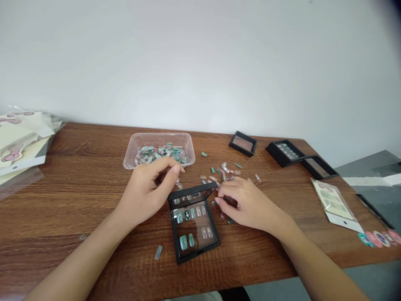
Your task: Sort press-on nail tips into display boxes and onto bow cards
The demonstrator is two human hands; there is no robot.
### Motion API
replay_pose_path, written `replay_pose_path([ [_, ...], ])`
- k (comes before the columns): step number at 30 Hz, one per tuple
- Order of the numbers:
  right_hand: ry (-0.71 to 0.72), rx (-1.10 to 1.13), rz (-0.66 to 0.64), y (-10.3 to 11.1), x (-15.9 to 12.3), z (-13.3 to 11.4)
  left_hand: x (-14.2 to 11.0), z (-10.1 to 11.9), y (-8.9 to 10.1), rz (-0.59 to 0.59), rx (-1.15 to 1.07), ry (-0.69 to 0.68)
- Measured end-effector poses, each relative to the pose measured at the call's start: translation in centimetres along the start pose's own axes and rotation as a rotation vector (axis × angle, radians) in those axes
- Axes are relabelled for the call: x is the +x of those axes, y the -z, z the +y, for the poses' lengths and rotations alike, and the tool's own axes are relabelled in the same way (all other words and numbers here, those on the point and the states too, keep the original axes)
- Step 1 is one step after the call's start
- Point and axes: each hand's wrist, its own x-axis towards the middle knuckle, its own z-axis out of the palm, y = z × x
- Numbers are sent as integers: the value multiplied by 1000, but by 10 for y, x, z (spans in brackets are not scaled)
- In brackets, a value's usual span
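Note:
A black case (211, 247) with a clear window lies on the wood table, its lid (191, 190) raised and tilted back. Several press-on nails (183, 242), green and pale pink, sit inside in two rows, with a gap in the front row. My left hand (150, 188) is curled beside the lid's left corner, thumb and index finger close together; anything between them is hidden. Just right of the lid, my right hand (247, 205) is closed over loose nails (224, 168), its fingertips drawn together. What it pinches, if anything, is too small to make out.
Behind my left hand stands a clear plastic tub (128, 154) of nails. One loose nail (158, 252) lies left of the case. A small black frame (243, 143), another black case (283, 152), a packaged card (336, 205) and round stickers (379, 238) lie right. Packaged cards (23, 142) are piled left.

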Motion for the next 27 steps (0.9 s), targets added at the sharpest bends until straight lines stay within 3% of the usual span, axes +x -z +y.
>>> replay_pose_path([
  [10,30,58,-19,5,-3,3,0,-1,0,0,4,12],
  [17,70,164,-116,6,-5,2,0,-1,-1,6,-5,14],
  [27,54,41,-22,1,-5,8,0,0,-1,10,7,5],
])
